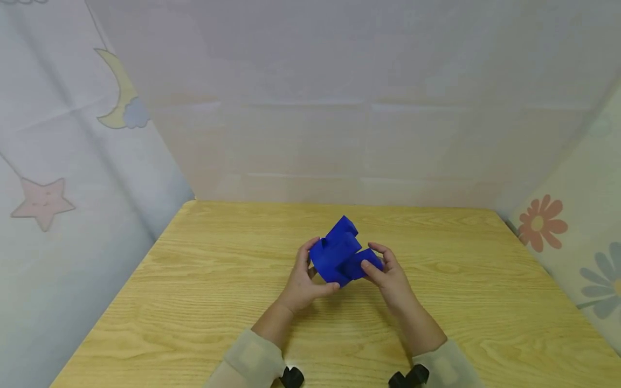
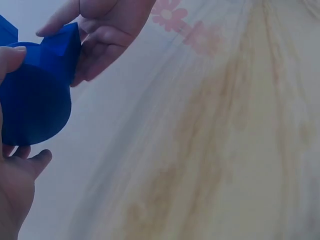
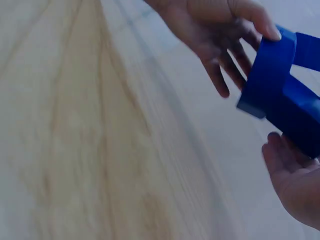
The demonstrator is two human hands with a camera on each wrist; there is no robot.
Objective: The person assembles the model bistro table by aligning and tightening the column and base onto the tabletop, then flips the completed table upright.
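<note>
A blue blocky object (image 1: 340, 251) made of interlocked square pieces is held just above the wooden table (image 1: 204, 302), near its middle. My left hand (image 1: 304, 281) grips its left side, thumb underneath and fingers curled over the top edge. My right hand (image 1: 385, 274) pinches the right-hand piece, thumb in front and fingers behind. In the left wrist view the blue object (image 2: 35, 95) fills the upper left, with the right hand (image 2: 102, 30) above it. In the right wrist view the blue object (image 3: 280, 90) shows at the right, with the left hand (image 3: 220, 30) above.
Pale fabric walls enclose the table on three sides: a moon and star print on the left (image 1: 43, 202), flowers on the right (image 1: 540, 222). Bare wood lies all around the hands. Black wrist-camera mounts (image 1: 292, 376) show at the bottom edge.
</note>
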